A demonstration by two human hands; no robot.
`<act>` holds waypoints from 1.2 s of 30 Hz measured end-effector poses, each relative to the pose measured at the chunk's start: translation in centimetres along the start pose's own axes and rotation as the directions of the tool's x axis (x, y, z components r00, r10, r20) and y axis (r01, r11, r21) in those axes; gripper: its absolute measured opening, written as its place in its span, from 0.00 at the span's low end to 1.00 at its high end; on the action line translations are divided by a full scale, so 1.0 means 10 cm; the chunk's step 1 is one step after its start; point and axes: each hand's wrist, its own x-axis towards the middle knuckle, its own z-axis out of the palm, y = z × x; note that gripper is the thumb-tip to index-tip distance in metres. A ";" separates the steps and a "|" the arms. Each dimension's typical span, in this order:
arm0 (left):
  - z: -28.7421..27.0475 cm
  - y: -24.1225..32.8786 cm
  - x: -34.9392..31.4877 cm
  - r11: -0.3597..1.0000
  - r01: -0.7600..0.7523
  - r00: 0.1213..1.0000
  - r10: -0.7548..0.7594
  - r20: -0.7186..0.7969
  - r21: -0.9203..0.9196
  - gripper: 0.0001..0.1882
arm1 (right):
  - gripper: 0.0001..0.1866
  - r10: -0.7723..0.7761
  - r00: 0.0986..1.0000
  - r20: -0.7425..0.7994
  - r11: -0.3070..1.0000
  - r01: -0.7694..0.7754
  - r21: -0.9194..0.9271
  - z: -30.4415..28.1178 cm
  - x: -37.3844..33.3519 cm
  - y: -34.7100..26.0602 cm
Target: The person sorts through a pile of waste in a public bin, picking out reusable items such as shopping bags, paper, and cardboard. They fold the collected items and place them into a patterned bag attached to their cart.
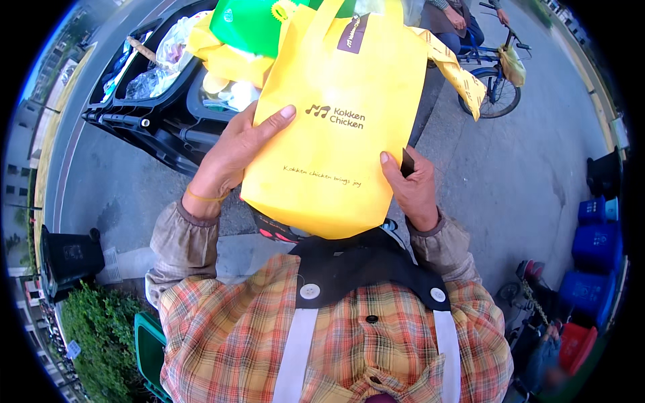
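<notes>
Yellow bag, held up before the chest, printed face toward the wearer; left hand closed on its left edge, thumb flat on the front, fingers hidden behind; right hand gripping the lower right edge (a small dark piece shows by the thumb, too unclear to identify); beyond and to the left, a black bin with its top open, clear plastic bags inside; a green bag just behind the yellow one; a bicycle upper right, a person beside it.
</notes>
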 end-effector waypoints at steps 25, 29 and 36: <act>-0.50 -1.21 1.31 0.877 -0.164 0.878 0.339 -0.339 0.451 0.18 | 0.17 0.137 0.987 -0.084 0.861 -0.160 -0.483 -0.35 0.43 0.75; -0.40 -1.29 1.36 0.741 -0.277 0.783 0.543 -0.303 0.612 0.16 | 0.28 0.459 0.888 0.014 0.865 -0.444 -0.234 -0.68 0.25 0.68; -0.19 -1.18 1.27 0.733 -0.486 0.720 0.644 -0.257 0.476 0.16 | 0.22 0.614 0.649 0.448 0.567 -0.759 0.321 -0.59 -0.01 0.26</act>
